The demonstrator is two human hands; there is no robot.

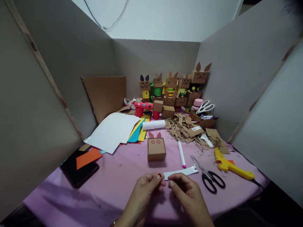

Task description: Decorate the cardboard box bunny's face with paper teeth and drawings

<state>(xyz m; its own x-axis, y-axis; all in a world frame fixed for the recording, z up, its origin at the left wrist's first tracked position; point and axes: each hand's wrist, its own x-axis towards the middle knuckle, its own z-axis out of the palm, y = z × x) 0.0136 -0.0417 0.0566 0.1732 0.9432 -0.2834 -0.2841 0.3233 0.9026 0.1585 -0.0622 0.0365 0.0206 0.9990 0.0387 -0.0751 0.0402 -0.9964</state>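
Note:
My left hand [149, 186] is closed in a pinch, with a small dark red piece [160, 175] showing at its fingertips. My right hand [187, 190] faces it, fingers curled, thumb and forefinger slightly apart with nothing visible between them. Just beyond both hands lies a white strip [184, 172], partly hidden by my right fingers. Farther back sits a small cardboard box head [156, 150] with red ears and two drawn round eyes. A white marker with a pink end [181, 154] and black-handled scissors [209, 176] lie to the right.
A yellow glue gun [232, 166] rests at right, its cord trailing off the edge. Cardboard scraps [181, 127] are heaped behind the marker. Cardboard animal figures [170, 83] stand at the back. White sheets [113, 129] and a black flat device [78, 170] are at left.

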